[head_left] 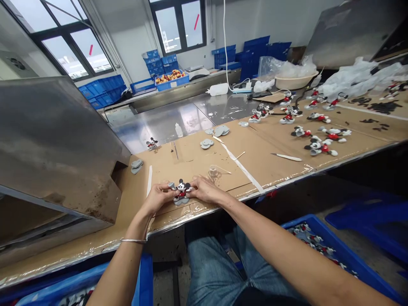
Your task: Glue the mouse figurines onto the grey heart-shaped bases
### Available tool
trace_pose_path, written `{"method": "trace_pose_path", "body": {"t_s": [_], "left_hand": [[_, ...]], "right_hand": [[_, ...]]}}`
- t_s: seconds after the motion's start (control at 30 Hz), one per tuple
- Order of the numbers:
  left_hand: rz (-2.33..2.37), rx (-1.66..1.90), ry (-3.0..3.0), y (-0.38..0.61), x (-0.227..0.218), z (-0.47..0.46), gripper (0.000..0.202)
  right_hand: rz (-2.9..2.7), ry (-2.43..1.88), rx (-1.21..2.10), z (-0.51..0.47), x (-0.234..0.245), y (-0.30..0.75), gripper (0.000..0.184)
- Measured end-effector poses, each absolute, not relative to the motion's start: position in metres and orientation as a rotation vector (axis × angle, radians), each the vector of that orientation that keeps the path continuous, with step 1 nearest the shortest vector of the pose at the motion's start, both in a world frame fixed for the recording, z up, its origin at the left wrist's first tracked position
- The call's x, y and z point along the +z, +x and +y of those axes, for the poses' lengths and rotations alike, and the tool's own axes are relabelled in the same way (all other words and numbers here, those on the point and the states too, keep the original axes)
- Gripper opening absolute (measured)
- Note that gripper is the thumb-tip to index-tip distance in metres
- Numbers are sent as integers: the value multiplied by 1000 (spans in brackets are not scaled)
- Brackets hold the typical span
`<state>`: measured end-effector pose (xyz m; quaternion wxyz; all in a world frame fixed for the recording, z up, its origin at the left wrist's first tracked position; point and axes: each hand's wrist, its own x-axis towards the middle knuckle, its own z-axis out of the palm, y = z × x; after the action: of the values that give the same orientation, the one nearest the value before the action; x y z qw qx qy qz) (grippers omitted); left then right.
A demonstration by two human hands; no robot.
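Observation:
A Mickey Mouse figurine (pixel 182 190) in red, black and white stands upright on a grey base at the table's front edge. My left hand (pixel 158 197) grips it from the left, near a grey cup-shaped part. From the other side, the fingers of my right hand (pixel 204 189) are closed on the figurine's arm and side. Just beyond my right hand sit a small clear cup (pixel 213 171) and a thin stick (pixel 222 169). Grey base pieces (pixel 207 143) lie farther back, and another stack of grey bases (pixel 137 166) is to the left.
More figurines (pixel 321 146) lie and stand on the cardboard at right, near a white-handled knife (pixel 286 157). A metal box (pixel 57 148) blocks the left side. Blue crates (pixel 318 225) of figurines sit below the table edge. A small bottle (pixel 179 130) stands behind.

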<state>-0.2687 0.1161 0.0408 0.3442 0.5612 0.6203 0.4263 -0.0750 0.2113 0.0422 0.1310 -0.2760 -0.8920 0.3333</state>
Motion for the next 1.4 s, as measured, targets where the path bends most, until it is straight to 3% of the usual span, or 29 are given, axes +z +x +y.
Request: {"method": "trace_pose_path", "body": {"t_s": [0.53,0.87,1.4], "left_hand": [[1688,1099,1613,-281,39,98,29],[1677,913,1778,-291,33,106,29],[1506,776,1938,-293,41,111,36]], "right_hand": [[-2609,-758,940,210,45,-74,21],[-2584,-783,954,214,41,-76,7],[-2593,-771,978,214,43,-76,11]]}}
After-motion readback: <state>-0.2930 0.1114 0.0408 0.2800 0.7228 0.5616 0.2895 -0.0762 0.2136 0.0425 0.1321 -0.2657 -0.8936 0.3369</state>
